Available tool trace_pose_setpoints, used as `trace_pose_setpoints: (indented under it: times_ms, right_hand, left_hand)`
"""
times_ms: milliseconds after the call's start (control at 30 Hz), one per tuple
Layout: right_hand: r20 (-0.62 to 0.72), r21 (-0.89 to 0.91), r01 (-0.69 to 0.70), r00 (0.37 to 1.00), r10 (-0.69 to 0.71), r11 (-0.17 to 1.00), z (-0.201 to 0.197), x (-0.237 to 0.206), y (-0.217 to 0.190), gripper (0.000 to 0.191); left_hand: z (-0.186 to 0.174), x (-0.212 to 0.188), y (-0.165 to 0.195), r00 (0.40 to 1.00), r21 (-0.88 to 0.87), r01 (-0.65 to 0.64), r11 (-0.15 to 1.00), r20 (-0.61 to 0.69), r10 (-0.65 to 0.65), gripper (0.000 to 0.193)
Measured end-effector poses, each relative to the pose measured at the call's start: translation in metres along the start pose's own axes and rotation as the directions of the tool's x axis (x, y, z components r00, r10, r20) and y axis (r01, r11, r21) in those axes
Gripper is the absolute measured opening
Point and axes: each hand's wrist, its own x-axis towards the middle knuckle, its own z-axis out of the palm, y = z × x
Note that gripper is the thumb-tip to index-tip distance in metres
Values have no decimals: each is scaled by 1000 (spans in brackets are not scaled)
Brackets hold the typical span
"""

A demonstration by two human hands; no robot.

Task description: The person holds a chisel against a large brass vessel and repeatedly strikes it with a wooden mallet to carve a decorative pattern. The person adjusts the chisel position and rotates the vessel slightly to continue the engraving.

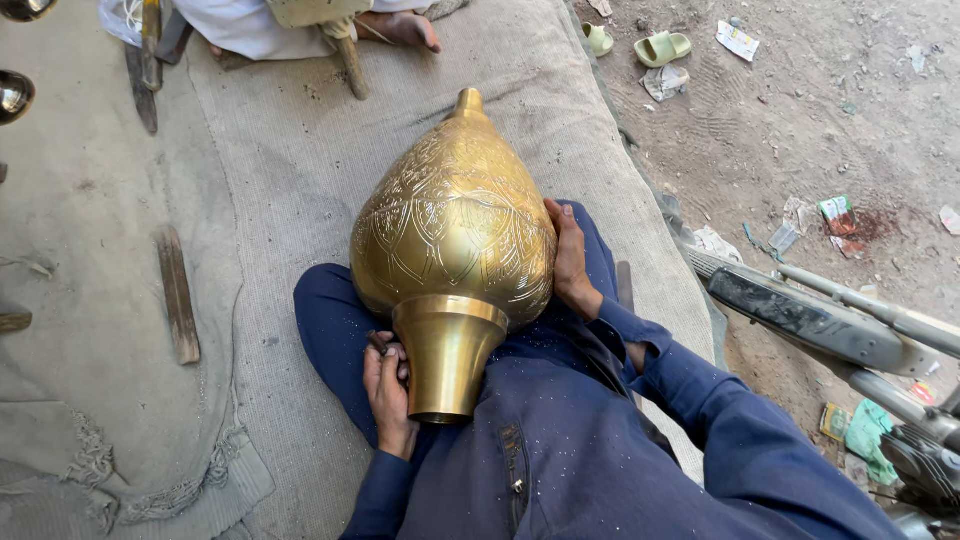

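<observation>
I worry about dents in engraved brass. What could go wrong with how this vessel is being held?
The brass vessel lies tilted on the lap, steadied by the right hand on its side; it could roll onto the mat. The left hand holds a small dark tool at the flared base; a slip might scratch the metal.

The brass vessel [455, 235] hides the palm and most fingers of the right hand [570, 262] pressed to its far side, so that grip cannot be judged. Beside the vessel's flared neck, the left hand [388, 385] closes on a small dark tool [380, 343], mostly covered. Beyond the vessel's tip, another person [300, 25] is cut off by the top edge; only a foot and cloth show.
</observation>
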Motion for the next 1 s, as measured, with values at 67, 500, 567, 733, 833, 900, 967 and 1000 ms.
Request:
trace_pose_setpoints:
  times_ms: [67, 500, 567, 733, 833, 900, 967, 1000]
  right_hand:
    - [-13, -8, 26, 1000, -26, 1000, -1, -2, 2, 84]
    - [-62, -197, 36, 997, -49, 980, -4, -7, 12, 68]
    - [-64, -309, 48, 995, -71, 950, -4, -8, 12, 66]
    - [-17, -534, 63, 996, -86, 843, -20, -13, 11, 50]
    - [-102, -689, 29, 985, -136, 725, -46, -25, 13, 39]
    - [-150, -797, 6, 967, -208, 604, -71, -39, 14, 34]
    - [-293, -745, -121, 943, -159, 657, -96, -56, 16, 39]
    - [-302, -816, -190, 945, -122, 546, -108, -66, 15, 44]
  left_hand:
    - [0, 3, 3, 1000, 26, 3, 1000, 0, -3, 21]
    - [-16, 12, 3, 1000, 282, -1, 959, 16, -4, 22]
    - [-22, 13, 0, 1000, 325, -13, 945, 21, 7, 23]
    - [-33, 16, -3, 1000, 464, -14, 886, 18, 6, 24]
    - [-41, 18, 2, 998, 615, 37, 788, -69, 7, 27]
    - [-46, 21, 9, 986, 686, 21, 728, -135, 99, 28]
    - [-49, 28, 19, 970, 779, 8, 627, -159, 186, 27]
    - [-51, 32, 25, 964, 834, 7, 552, -153, 219, 26]
